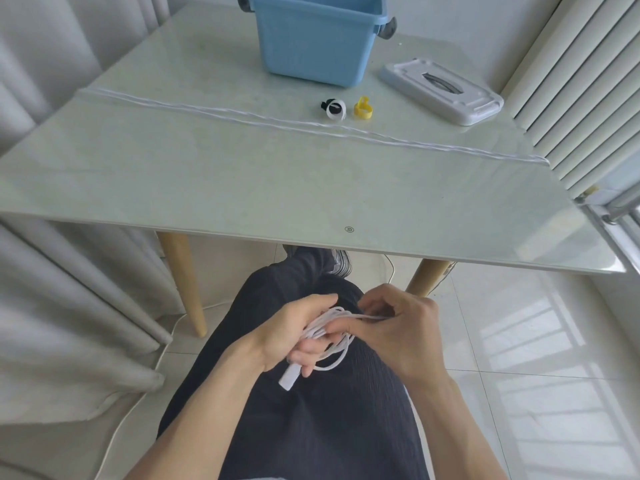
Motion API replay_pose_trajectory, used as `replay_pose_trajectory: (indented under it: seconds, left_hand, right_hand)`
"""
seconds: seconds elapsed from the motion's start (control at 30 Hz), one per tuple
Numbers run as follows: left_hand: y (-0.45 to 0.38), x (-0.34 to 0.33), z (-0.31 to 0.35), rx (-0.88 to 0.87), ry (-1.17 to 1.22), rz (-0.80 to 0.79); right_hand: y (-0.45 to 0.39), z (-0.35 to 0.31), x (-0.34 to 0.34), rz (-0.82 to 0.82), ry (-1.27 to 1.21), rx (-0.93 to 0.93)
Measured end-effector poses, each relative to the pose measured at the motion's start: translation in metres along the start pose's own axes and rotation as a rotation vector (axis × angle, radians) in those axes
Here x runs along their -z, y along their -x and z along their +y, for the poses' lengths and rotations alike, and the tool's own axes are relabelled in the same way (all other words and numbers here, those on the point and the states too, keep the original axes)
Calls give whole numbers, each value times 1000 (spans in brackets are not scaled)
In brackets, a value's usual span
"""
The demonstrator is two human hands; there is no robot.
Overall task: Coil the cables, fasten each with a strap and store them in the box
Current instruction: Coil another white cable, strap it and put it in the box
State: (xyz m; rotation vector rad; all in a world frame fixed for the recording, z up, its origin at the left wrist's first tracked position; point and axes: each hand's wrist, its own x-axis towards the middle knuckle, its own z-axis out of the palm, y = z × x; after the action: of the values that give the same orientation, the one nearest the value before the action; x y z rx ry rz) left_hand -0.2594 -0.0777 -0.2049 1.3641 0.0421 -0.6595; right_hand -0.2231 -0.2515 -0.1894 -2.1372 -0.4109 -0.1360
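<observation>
Two bare hands work together over the lap of a seated person in dark trousers (311, 410), below the near edge of a pale glass-topped bench (242, 174). The left hand (294, 334) has a closed grip: its fingers curl round a bundle of white cable (332, 341) wound into loose loops. A white plug end (289, 378) of that cable sticks out just below this grip, toward the person. The right hand (398, 327) sits just to the right of the coil, touching it, its thumb and fingers pinching a strand that runs across from the loops. One loop hangs out under both hands, against the trousers.

Well beyond the grip, up on the bench, a second white cable (277, 119) lies stretched in a long line across nearly the whole width. Past that line sit two small rolled straps close together, one black and white (334, 110), one yellow (363, 109). Farther still stands an open blue box (317, 43), and to its right lies a white lid (441, 90), flat on the bench. Another thin white lead (166, 348) trails across the tiled floor to the left of the legs, beside grey curtains (69, 306).
</observation>
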Motion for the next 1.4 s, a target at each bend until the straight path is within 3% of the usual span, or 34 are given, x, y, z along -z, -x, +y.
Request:
replay_pose_trajectory:
  seconds: [0.2,0.33,0.5,0.6,0.73,0.9,1.0,1.07,1.2,1.3,1.4]
  left_hand:
    - [6,7,-2,-49,-12,3]
    - [13,19,-3,-154,331,125]
    - [7,27,5,-254,827,355]
    - [2,27,3,-306,959,378]
    - [-7,19,-2,-325,859,417]
    - [-6,15,-7,-246,672,441]
    - [-2,15,-3,-165,655,364]
    - [2,10,0,-136,663,405]
    - [0,-7,5,-258,788,533]
    - [-2,-15,2,-389,856,563]
    - [-5,-13,4,-495,875,473]
  right_hand:
    - [-5,10,2,-153,-123,-134]
    - [-9,15,11,-213,-263,-243]
    - [-12,26,23,-223,-153,-261]
    - [-13,34,25,-330,0,-245]
    - [-7,32,14,-315,82,-225]
    - [-6,22,-1,-292,128,-335]
    - [-8,19,-5,-380,211,-315]
    - [-4,18,-6,-503,220,-338]
    - [-3,8,-2,-682,201,-373]
    - [-6,0,-2,-659,227,-289]
    - [-5,-5,-9,-639,266,-200]
